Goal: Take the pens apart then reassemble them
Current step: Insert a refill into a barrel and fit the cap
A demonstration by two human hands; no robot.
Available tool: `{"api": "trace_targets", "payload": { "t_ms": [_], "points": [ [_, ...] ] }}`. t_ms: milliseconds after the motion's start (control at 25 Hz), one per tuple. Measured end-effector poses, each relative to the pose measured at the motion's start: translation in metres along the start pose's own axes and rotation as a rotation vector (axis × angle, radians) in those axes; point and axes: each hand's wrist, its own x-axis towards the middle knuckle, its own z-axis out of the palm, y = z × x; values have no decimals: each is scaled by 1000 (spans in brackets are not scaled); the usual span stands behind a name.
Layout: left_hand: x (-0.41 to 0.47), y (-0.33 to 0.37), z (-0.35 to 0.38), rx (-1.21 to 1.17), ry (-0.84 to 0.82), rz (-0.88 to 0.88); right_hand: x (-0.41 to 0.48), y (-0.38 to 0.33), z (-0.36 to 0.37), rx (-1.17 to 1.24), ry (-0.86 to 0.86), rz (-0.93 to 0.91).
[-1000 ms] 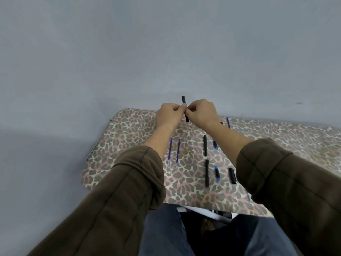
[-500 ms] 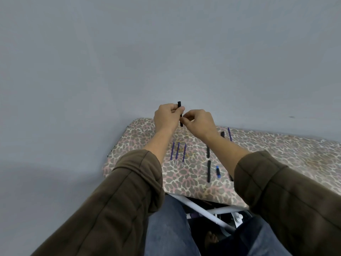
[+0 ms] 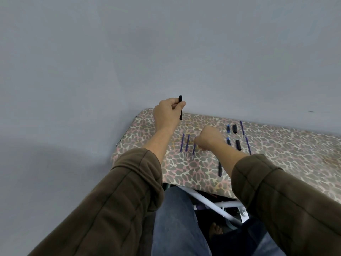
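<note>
My left hand (image 3: 167,112) grips a black pen barrel (image 3: 180,108) upright above the far left corner of the leopard-print table (image 3: 276,154). My right hand (image 3: 208,138) is down at the table with its fingers curled, pinching the top end of the rightmost of three blue refills (image 3: 193,149) that lie side by side. The other two refills (image 3: 184,145) lie just to its left. Another black barrel (image 3: 220,168) lies near the front edge, partly hidden by my right forearm.
Right of my right hand lie two black caps (image 3: 238,145), two small blue pieces (image 3: 228,128) and two more blue refills (image 3: 248,146). A grey wall rises right behind the table. White frame legs (image 3: 208,202) and my knees are below the front edge.
My right hand let go of the black barrel and dropped to the blue refills on the table. My left hand stayed raised with the barrel. The camera tilted.
</note>
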Motion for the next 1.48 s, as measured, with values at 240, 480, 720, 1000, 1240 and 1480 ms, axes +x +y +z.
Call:
{"api": "trace_targets", "payload": {
  "t_ms": [240,480,720,1000,1240,1480],
  "points": [
    [7,-20,4,11,-14,-33,8,-6,15,-81,-130,68],
    [6,-27,12,-26,-37,-53,18,-7,20,-100,-123,94],
    [2,-21,18,-8,-61,-15,16,2,12,-69,-53,38],
    [-11,15,34,16,-99,28,3,15,-62,51,169,-75],
    [-34,60,53,31,-155,83,-26,25,-127,309,399,-206],
    [-58,106,75,77,-242,146,-63,34,-176,561,565,-344]
  ]
}}
